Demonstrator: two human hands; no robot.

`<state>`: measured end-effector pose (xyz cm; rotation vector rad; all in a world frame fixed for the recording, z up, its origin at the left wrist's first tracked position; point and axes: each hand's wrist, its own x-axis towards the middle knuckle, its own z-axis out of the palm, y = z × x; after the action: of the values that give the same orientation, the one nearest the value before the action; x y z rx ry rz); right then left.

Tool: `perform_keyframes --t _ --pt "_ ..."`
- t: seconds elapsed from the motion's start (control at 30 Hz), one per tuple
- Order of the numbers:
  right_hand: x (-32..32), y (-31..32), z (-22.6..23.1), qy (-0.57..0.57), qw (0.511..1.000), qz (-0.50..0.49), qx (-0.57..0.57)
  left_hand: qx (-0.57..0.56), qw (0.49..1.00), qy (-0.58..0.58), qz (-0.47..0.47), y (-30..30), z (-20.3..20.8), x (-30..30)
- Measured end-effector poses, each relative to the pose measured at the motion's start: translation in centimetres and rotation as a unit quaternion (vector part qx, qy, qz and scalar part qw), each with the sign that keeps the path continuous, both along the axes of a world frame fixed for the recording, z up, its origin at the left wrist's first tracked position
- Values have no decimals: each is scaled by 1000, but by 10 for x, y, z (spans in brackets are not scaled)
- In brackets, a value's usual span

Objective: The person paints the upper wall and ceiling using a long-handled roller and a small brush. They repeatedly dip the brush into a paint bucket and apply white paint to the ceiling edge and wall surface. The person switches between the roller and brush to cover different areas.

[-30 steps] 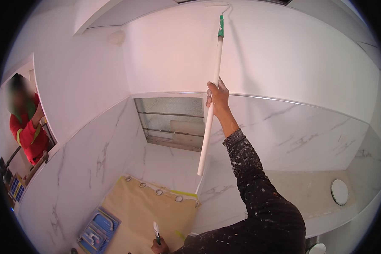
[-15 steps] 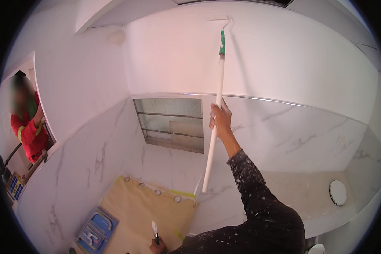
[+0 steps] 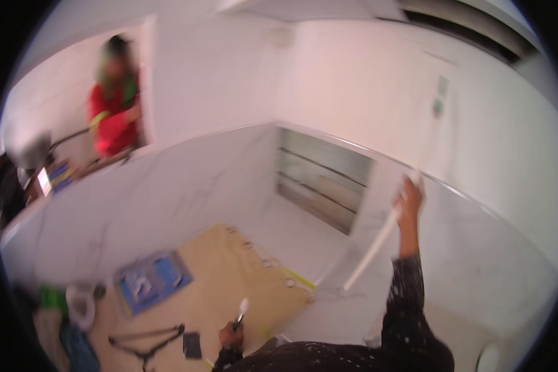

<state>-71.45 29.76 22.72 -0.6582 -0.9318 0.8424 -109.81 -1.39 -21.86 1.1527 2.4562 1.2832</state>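
High on the right, my right hand is wrapped round the white pole of a paint roller. Its green grip lies further up the pole, and the roller head is smeared by motion against the white upper wall. Low in the picture, my left hand is closed on the dark handle of a small paintbrush, whose pale bristles point up. Both sleeves are dark and flecked with paint.
A tan covering sheet with several rings along its edge lies below, bearing a blue tray-like pack. Near it are a black forked frame and a dark rectangle. A slatted window breaks the marbled wall. A person in red stands in an opening.
The view has swung left, so the room shifts rightward and the person in red shows more fully. The pole has tilted. Both hands keep their holds.
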Motion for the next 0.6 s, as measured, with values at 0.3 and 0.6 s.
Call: perform_keyframes --t 0.3,0.6 --pt "-81 -105 -189 -132 981 136 -31 -33 996 -84 -13 -11 32 5" --pt "-103 -153 -228 -183 933 307 -51 269 914 296 71 29 279 -69"
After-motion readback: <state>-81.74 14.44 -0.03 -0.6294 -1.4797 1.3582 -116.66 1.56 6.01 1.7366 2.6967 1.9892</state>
